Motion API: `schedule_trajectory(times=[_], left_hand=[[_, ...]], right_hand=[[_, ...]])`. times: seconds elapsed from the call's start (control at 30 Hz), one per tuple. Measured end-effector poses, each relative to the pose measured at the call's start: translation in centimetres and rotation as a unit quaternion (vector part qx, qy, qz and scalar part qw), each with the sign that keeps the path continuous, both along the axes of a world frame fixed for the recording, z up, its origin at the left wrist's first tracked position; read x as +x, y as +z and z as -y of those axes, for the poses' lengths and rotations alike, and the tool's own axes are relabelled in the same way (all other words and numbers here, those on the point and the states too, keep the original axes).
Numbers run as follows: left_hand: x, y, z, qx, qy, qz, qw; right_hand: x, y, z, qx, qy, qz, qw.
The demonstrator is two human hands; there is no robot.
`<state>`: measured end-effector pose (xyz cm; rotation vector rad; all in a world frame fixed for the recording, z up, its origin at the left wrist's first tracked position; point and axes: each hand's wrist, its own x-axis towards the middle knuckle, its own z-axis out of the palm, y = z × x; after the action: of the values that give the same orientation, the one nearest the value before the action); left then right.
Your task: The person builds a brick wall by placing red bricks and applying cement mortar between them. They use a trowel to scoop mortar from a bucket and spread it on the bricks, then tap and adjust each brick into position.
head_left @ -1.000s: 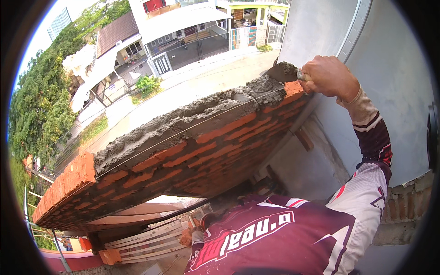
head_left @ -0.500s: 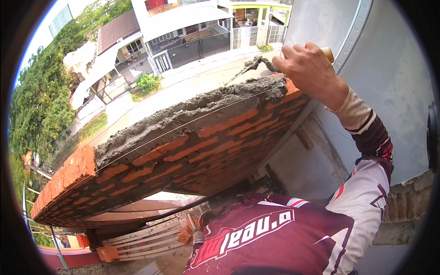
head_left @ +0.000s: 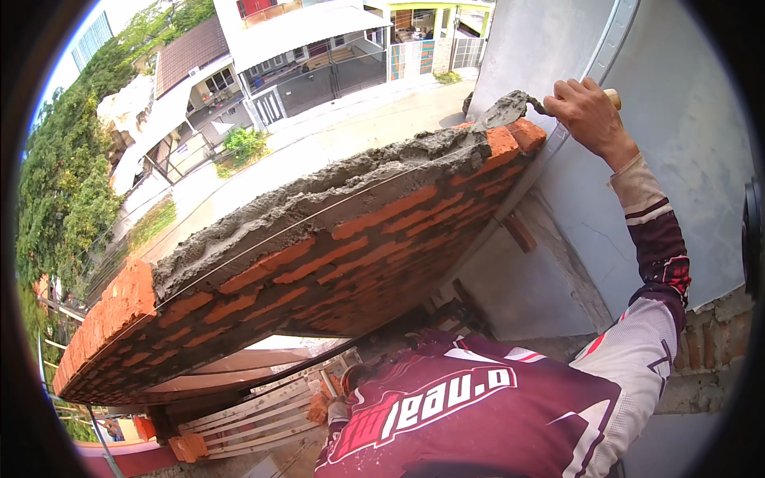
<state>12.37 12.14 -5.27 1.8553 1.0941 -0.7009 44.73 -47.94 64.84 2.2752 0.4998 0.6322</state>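
Gripping the wooden handle (head_left: 611,99) of a trowel, my right hand (head_left: 592,118) is raised at the wall's right end. The blade (head_left: 500,112), coated in grey mortar, is just over the top bricks (head_left: 526,137). A thick, uneven mortar bed (head_left: 335,195) runs along the top of the red brick wall (head_left: 382,243), with a taut string line beside it. At the wall's left end is a row of bricks (head_left: 107,323). My left hand (head_left: 355,378) is low, half hidden by my jersey near some loose bricks; its fingers are unclear.
A grey plastered wall (head_left: 677,135) with a metal strip stands on the right. Below are wooden slats (head_left: 255,422) with bricks. Beyond the brickwork lie a street (head_left: 343,131), houses with gates and trees (head_left: 60,183).
My right hand with the trowel has moved up and right compared with a second ago. The blade swung outward, then came back over the wall's end, and more brick shows beside the mortar.
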Motion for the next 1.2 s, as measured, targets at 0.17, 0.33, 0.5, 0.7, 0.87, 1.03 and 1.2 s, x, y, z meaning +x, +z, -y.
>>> schedule_trajectory(times=[0.17,0.33,0.5,0.7,0.87,1.03,1.2], left_hand=[[1.8,-0.1,-0.7,0.000,-0.001,0.026,1.000],[3.1,0.0,-0.8,-0.006,0.005,0.047,0.999],[2.0,0.1,-0.6,-0.011,0.011,0.039,0.999],[0.3,0.5,-1.7,-0.005,0.002,0.017,1.000],[-0.3,0.8,-2.2,-0.003,0.002,0.004,1.000],[0.7,0.9,-3.0,0.003,-0.002,0.006,1.000],[5.0,0.9,-3.7,0.006,-0.016,0.041,0.999]], right_hand=[[2.5,1.7,-5.0,0.058,-0.141,-0.111,0.982],[5.0,1.4,-13.6,0.004,-0.099,-0.199,0.975],[4.0,0.5,-19.1,0.038,-0.009,-0.240,0.970],[-0.6,-1.2,-15.0,0.287,0.142,-0.059,0.946],[-7.0,-10.1,-8.4,0.560,0.178,-0.006,0.809],[-12.1,-21.3,-6.8,0.834,0.032,-0.045,0.550],[-9.4,-26.6,-9.6,0.935,-0.020,-0.047,0.350]])
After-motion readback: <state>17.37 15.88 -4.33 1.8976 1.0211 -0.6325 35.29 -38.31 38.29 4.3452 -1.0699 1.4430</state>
